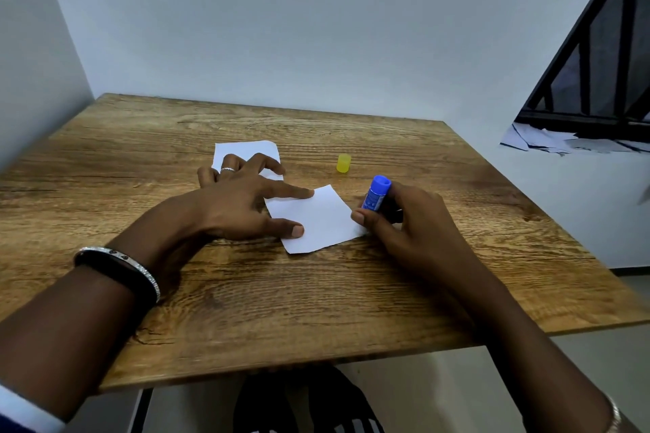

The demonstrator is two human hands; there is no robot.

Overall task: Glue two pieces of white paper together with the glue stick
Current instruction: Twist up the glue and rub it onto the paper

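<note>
- While the left hand (242, 207) lies flat, fingers spread, pinning the near paper (316, 220), the right hand (397, 218) grips the glue stick (375, 194).
- Yellow cap (343, 163) stands at one o'clock of that paper, on the surface (281, 292).

My left hand (242, 204) pins the near white paper (318, 220) with spread fingertips. At three o'clock of it, my right hand (404, 218) grips the blue glue stick (376, 194). The yellow cap (343, 163) stands at one o'clock, the second paper (246, 151) at eleven.

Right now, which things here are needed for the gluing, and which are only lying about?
For the job: glue stick in the right hand; yellow cap; near paper under the left hand; far paper.
Lying about: loose papers on the sill.
</note>
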